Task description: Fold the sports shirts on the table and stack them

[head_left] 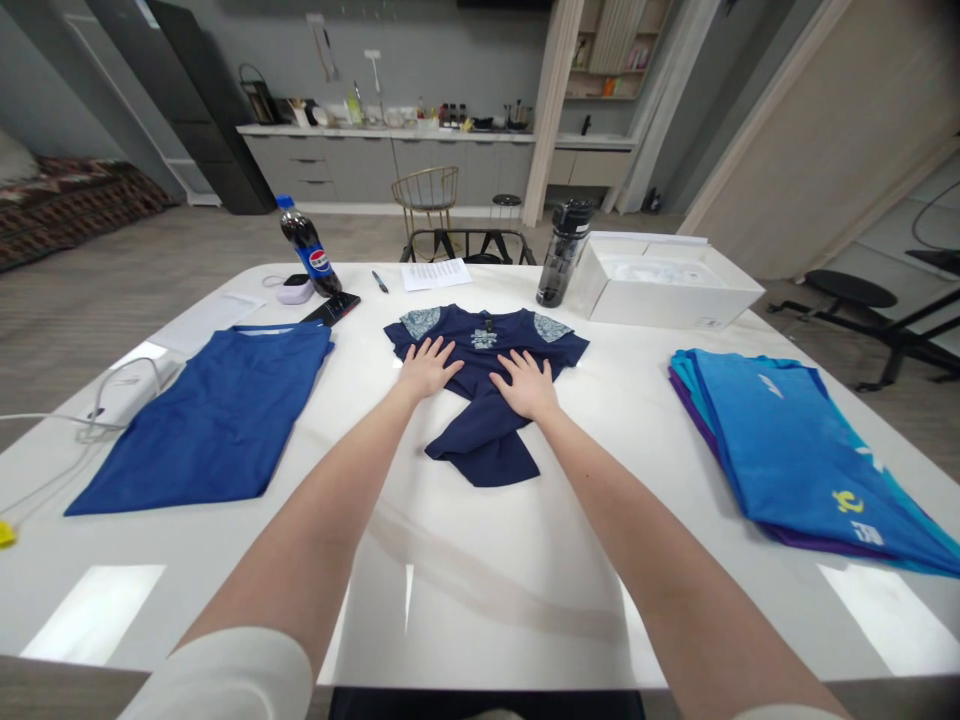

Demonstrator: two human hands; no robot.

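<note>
A small navy short-sleeved top (487, 365) lies in the middle of the white table, with pale patterned patches at its shoulders and a light motif below the neck. Its lower part is twisted and bunched toward me. My left hand (430, 368) rests flat on its left side, fingers spread. On the other side, my right hand (527, 385) presses down on the cloth, also with fingers apart. Neither hand grips the fabric. To the left is a flat blue garment (225, 415); to the right, a stack of folded blue, teal and purple garments (802, 440).
Along the table's far side stand a cola bottle (309, 245), a dark drinking bottle (564, 252) and an open white box (667, 285). A phone (334, 308), a pen (380, 282) and a printed sheet (435, 274) lie there too. A white power strip with cables (127, 390) sits left.
</note>
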